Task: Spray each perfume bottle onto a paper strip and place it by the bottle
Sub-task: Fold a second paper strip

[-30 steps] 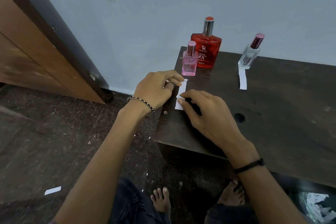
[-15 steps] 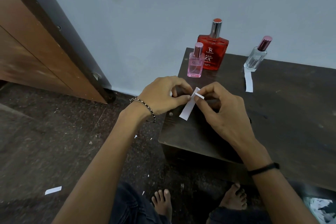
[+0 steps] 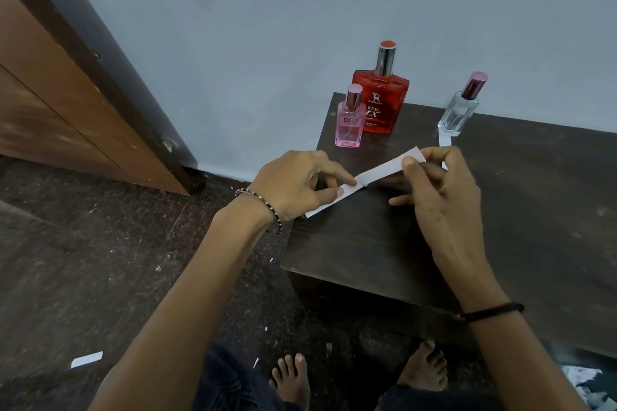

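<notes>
Left hand [image 3: 300, 183] and right hand [image 3: 447, 200] pinch paper strip [image 3: 384, 170] slanting up-right.

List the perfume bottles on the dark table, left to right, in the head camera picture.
pink bottle → red bottle → clear bottle. The held paper strip spans several, so it is left out.

On the table [image 3: 534, 227], three bottles [image 3: 380, 100] stand behind the paper strip [image 3: 384, 172].

Dim, even indoor light, soft shadows, sharp centre, wide-angle bending at the edges, slight grain
</notes>
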`<state>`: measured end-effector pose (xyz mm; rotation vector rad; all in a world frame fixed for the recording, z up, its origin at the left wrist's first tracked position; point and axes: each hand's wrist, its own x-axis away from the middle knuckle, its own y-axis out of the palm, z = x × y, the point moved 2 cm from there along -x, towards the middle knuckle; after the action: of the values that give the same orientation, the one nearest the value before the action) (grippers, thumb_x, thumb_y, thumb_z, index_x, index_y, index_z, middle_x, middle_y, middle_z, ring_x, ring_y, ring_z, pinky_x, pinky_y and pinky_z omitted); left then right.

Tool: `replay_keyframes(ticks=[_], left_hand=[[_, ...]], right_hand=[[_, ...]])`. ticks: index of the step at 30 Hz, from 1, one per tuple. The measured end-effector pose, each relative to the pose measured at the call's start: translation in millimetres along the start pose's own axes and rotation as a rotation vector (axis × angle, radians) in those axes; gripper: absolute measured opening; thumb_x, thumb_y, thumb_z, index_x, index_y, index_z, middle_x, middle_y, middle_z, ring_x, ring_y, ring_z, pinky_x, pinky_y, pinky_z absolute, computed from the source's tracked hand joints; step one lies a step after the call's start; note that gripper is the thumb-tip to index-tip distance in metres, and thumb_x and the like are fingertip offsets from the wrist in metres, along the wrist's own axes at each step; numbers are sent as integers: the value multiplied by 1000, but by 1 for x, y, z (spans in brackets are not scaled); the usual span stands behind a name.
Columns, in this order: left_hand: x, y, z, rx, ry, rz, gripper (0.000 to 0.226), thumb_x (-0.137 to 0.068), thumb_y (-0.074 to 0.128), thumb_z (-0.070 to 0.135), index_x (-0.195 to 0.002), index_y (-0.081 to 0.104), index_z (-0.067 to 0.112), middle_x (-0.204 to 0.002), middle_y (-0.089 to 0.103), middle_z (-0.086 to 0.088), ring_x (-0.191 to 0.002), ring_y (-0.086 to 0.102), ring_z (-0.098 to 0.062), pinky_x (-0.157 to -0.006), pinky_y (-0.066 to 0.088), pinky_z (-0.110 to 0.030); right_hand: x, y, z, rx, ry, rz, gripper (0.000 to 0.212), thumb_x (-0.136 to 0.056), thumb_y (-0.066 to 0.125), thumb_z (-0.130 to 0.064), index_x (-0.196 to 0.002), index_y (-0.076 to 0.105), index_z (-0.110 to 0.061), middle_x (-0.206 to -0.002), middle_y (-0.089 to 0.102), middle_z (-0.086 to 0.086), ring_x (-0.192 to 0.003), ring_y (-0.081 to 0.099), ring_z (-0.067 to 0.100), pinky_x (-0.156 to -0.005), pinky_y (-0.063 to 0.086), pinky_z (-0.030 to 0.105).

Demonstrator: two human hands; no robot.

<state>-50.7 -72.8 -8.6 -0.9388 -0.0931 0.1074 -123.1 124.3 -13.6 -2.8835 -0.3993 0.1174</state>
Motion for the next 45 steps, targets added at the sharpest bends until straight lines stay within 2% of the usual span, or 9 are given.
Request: replay_keyframes(ticks=[9,14,17,22,27,34,39,42,45], left_hand=[[-2,1,10,-197,11,-41,27,-94,57,40,-117,65,51,-93,58,15,-69,49,-1,-62,42,-27],[-1,1,14,-255,18,-41,26,-94,55,41,-117,66,50,-96,56,16,-67,46,-1,-57,31,-22],[2,3,19,-321,42,-25,28,-96,52,41,-120,65,47,-104,57,15,-70,46,-1,-57,32,-21],[9,14,35,-417,114,45,27,-100,47,32,-118,65,23,-122,53,5,-112,49,-12,-66,43,-29],[9,28,47,-505,54,92,29,-96,50,12,-123,57,2,-116,52,-10,-101,55,-28,-62,43,-35],[8,30,54,-422,-63,52,31,-90,50,5,-119,61,1,-126,47,-11,-102,55,-29,-80,54,-39],[8,30,63,-440,-106,64,33,-94,47,7,-126,56,6,-122,46,-8,-102,54,-25,-69,42,-32],[8,28,67,-459,-134,69,32,-95,45,6,-125,56,8,-123,45,-7,-84,47,-22,-65,34,-28],[8,25,69,-461,-158,78,31,-97,45,7,-125,55,9,-123,46,-7,-94,56,-25,-64,33,-29]], right_hand=[[2,12,0,158,-81,-83,31,-85,79,-40,-103,66,-20,-90,77,-10,-83,73,1,-69,62,26],[3,23,2,327,-225,-60,15,-92,72,-33,-96,73,-19,-88,73,-11,-81,67,-1,-73,50,8],[4,30,2,409,-346,-14,10,-96,68,-24,-90,70,-17,-80,70,-6,-75,65,8,-67,52,21],[7,44,1,581,-483,9,7,-93,64,-9,-89,66,-14,-67,62,1,-63,55,21,-53,42,34],[2,46,5,468,-468,-26,11,-92,60,-5,-91,65,-14,-72,66,1,-66,57,21,-60,49,42],[4,52,5,454,-365,25,14,-99,59,-17,-85,58,-14,-67,61,1,-62,56,21,-57,47,41],[7,49,0,314,-207,84,19,-97,65,-24,-82,61,-14,-71,69,-3,-66,66,10,-60,46,15],[9,48,-1,242,-153,112,18,-96,67,-22,-82,66,-10,-73,72,-4,-67,68,11,-60,47,16],[12,48,-5,204,-140,157,18,-96,67,-22,-83,66,-9,-72,73,-6,-67,69,12,-58,48,18]])
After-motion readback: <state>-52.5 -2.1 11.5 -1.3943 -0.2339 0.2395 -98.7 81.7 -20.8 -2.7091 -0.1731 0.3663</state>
